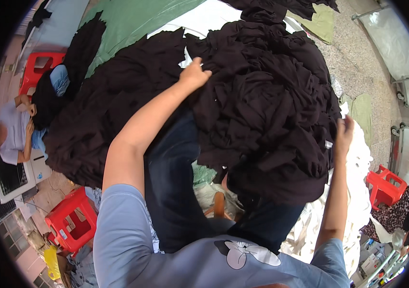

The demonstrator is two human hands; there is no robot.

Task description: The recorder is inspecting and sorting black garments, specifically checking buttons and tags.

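Note:
A big heap of dark brown-black cloth point(271, 91) lies over and in front of my legs, its folds loose and crumpled. My left hand point(195, 75) is at the far middle of the heap, fingers curled and closed on the dark cloth. Out at the heap's right edge, my right hand point(343, 134) has its fingers pressed together; what lies between them is too blurred to make out. Just beyond those fingertips shows a small white piece point(344, 109). A small white tag point(328, 144) sits on the dark cloth beside this hand.
White cloth point(353, 177) spreads beneath my right forearm. Green cloth point(142, 21) lies at the far left. Red stools stand at left point(72, 218) and right point(387, 186). Another person point(15, 129) sits at the far left. Wheeled frames point(399, 53) line the right side.

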